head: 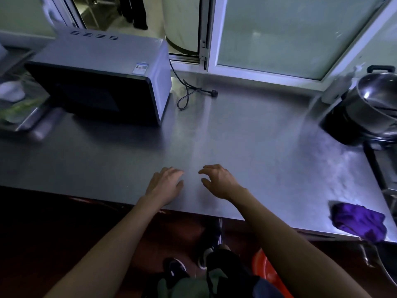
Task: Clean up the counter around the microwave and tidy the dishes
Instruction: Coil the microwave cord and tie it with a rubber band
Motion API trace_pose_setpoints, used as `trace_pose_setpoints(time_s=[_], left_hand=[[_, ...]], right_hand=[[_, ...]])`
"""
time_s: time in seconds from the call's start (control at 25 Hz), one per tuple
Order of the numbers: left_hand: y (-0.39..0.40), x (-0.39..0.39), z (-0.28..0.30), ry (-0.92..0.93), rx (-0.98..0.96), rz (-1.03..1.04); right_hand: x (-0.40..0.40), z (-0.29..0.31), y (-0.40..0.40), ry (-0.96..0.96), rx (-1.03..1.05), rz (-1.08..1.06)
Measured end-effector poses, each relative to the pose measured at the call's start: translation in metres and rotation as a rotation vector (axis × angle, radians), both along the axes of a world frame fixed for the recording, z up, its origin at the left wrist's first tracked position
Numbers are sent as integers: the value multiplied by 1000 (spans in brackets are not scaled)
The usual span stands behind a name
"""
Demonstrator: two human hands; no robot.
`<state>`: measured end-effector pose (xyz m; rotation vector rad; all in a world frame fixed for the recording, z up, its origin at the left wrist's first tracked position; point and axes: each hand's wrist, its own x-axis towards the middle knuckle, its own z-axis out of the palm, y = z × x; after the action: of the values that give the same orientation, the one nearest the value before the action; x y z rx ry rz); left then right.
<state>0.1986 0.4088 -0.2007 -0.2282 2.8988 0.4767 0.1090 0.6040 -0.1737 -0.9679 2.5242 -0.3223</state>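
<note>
Your left hand (165,183) flat, empty, on the surface (247,136) near its front edge | right hand (219,181) beside it, grip loose, holding nothing | microwave (103,82) back left, plug (213,92) loose | pots (369,108) far right, blurred | purple cloth (358,220) front right

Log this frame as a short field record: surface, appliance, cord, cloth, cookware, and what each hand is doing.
surface: steel counter, under a window
appliance: microwave at back left, door closed
cord: power cord lying loose on the counter right of the microwave, plug not in a socket
cloth: purple cloth bunched at the front right edge
cookware: metal pots at far right
left hand: over the front edge, fingers relaxed, holding nothing
right hand: beside it, fingers loosely curled, holding nothing
</note>
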Motion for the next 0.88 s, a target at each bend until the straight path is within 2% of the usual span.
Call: trace_pose_setpoints(time_s=[0.32,0.72,0.88], left_hand=[[-22,-66,-3,-19,12,-32],[-54,-157,4,44,37,-15],[-62,-202,4,59,50,-72]], right_hand=[[-67,-16,-17,-58,5,-62],[-170,-31,-37,-162,-112,-163],[-197,-33,-44,-200,-151,-207]])
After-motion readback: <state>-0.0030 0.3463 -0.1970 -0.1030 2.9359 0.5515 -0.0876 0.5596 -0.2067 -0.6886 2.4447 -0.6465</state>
